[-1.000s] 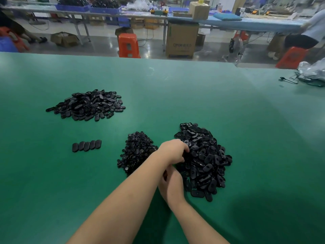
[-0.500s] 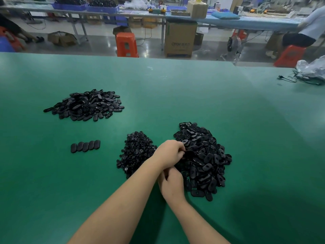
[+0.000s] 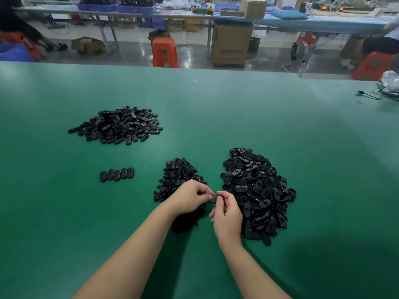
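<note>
green table [image 3: 216, 117], far black pile [image 3: 116, 126], small middle pile [image 3: 178, 174], large right pile [image 3: 259, 190], five-piece row [image 3: 117, 174]

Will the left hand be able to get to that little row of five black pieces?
Probably yes: only bare green table lies between the left hand and the row of five pieces. It pinches a small black part with the right hand, though.

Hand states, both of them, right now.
Left hand: closed, pinching one end of a small black part.
Right hand: closed, pinching the other end of the same part.
</note>
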{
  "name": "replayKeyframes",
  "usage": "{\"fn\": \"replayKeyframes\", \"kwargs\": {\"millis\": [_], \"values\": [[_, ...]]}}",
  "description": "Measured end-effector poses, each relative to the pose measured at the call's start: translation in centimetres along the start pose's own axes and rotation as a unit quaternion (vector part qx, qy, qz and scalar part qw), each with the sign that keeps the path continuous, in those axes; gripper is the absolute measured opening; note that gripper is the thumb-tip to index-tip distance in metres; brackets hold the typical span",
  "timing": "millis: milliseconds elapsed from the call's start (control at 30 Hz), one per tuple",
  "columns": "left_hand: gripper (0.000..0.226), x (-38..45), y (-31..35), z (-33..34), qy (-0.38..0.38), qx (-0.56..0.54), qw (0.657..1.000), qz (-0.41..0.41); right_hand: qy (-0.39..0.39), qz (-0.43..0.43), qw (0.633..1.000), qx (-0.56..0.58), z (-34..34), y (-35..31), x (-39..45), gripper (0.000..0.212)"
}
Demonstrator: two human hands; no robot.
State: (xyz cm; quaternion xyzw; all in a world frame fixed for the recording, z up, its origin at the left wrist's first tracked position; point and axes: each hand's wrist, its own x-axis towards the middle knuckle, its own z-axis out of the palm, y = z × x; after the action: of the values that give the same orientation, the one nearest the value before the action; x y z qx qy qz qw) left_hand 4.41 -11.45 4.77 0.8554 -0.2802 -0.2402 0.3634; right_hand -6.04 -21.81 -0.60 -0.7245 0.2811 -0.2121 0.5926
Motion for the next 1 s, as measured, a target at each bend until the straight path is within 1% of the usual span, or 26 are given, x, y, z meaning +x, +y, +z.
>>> {"fn": "replayKeyframes", "kwargs": {"millis": [167,233,300,367,467,567,667,767,800,867,933,1000], "values": [[0.015,0.0,-0.5,0.3,0.077,-0.038,0.996,-0.022,-0.008,0.001,1.000,0.008,0.2,0.0,0.1,0.027],[0.011,0.0,-0.6,0.3,0.089,-0.052,0.994,-0.026,-0.013,0.008,1.000,0.008,0.2,0.1,0.1,0.029],[0.012,-0.2,-0.7,0.3,0.098,-0.057,0.993,-0.027,-0.020,0.016,1.000,0.009,0.3,0.1,0.0,0.029],[0.014,-0.2,-0.8,0.3,0.109,-0.060,0.992,-0.025,-0.030,0.015,0.999,0.005,0.3,0.0,0.0,0.026],[0.017,-0.4,-0.5,0.4,0.132,-0.075,0.988,-0.010,-0.038,-0.010,0.999,-0.007,0.3,-0.2,-0.1,0.017],[0.016,-0.6,-0.1,0.7,0.126,-0.097,0.987,0.017,-0.044,-0.026,0.999,-0.012,0.0,-0.3,-0.2,0.013],[0.014,-0.8,0.5,0.9,0.114,-0.081,0.989,0.046,-0.053,-0.022,0.998,-0.022,-0.1,-0.3,-0.2,0.014],[0.014,-1.1,0.9,0.8,0.117,-0.080,0.988,0.055,-0.054,-0.016,0.998,-0.016,0.0,-0.5,-0.1,0.011],[0.014,-1.2,0.8,0.7,0.133,-0.080,0.987,0.051,-0.050,-0.016,0.999,-0.013,0.0,-0.5,-0.2,0.010],[0.012,-1.4,0.1,-0.1,0.192,-0.062,0.979,0.036,-0.041,-0.021,0.999,-0.015,0.0,-0.5,-0.3,0.008],[0.012,-1.6,-1.4,-1.5,0.259,-0.010,0.966,0.005,-0.036,-0.020,0.999,-0.021,-0.1,-0.5,-0.3,0.006],[0.017,-1.9,-3.8,-3.3,0.292,0.052,0.954,-0.048,-0.040,-0.019,0.999,-0.031,-0.2,-0.5,-0.4,0.006]]}}
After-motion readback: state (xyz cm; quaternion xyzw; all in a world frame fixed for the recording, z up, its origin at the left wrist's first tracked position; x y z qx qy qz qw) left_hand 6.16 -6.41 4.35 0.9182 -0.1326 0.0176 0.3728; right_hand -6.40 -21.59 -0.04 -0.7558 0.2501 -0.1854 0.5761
